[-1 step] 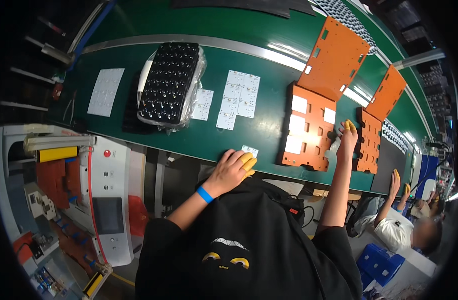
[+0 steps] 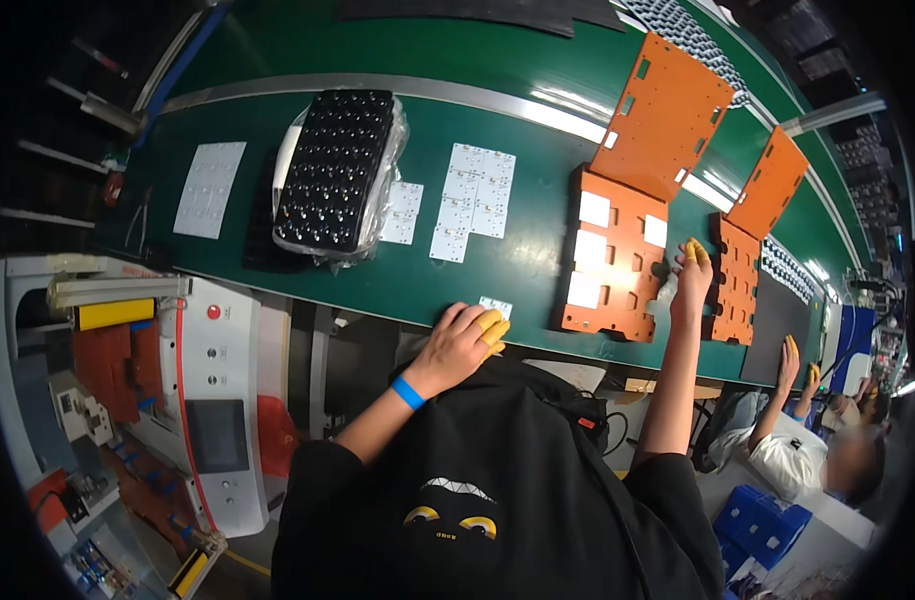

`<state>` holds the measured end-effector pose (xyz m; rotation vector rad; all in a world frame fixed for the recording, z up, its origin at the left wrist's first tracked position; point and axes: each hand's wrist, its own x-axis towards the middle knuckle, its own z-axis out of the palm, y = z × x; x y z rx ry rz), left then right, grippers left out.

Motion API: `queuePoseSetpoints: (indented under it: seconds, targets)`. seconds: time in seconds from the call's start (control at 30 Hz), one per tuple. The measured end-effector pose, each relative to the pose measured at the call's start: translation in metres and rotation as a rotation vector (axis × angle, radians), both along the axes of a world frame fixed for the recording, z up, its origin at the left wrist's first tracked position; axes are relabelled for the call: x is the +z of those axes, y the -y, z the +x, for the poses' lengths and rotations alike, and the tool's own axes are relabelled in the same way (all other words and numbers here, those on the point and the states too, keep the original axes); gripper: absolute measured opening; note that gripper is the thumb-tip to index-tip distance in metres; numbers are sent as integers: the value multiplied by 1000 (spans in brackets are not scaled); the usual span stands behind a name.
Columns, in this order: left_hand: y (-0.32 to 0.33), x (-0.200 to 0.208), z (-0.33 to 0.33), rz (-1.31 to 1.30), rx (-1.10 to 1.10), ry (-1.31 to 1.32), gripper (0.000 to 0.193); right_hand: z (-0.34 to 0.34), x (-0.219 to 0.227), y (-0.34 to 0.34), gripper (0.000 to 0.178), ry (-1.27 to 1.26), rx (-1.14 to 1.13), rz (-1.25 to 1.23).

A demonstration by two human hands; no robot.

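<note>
At the table's front edge, my left hand [image 2: 456, 345] grips a small white circuit board [image 2: 496, 307] with its fingers, some in yellow finger cots. The board's near part is hidden under them. My right hand [image 2: 693, 284], also in yellow finger cots, is raised between two open orange fixtures. Its fingers are curled together, and whatever they may hold is too small to make out. The larger orange fixture [image 2: 628, 262] lies left of it with several white boards [image 2: 591, 251] set in its base. Beside my right wrist is a scrap of clear film [image 2: 667, 290].
White boards [image 2: 464, 187] lie mid-table; a white sheet of boards [image 2: 210, 190] lies at left. Between them stands a black tray with shiny round parts [image 2: 336, 165] on plastic wrap. A second orange fixture [image 2: 740, 270] and a co-worker's hand [image 2: 789, 368] are at right. A control panel [image 2: 218, 435] stands at lower left.
</note>
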<state>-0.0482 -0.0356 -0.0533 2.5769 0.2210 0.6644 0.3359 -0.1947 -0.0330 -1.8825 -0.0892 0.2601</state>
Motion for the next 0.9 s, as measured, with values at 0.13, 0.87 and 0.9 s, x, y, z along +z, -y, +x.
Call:
queuePoseSetpoints:
  seconds: [0.13, 0.87, 0.9]
  targets:
    - [-4, 4, -6, -3, -101, 34, 24, -21, 7, -2, 29, 92, 2, -99]
    - [-17, 4, 15, -421, 110, 31, 28, -268, 75, -189, 22, 334, 1077, 169]
    - [-13, 5, 15, -492, 132, -2, 24, -275, 80, -201, 25, 363, 1076, 173]
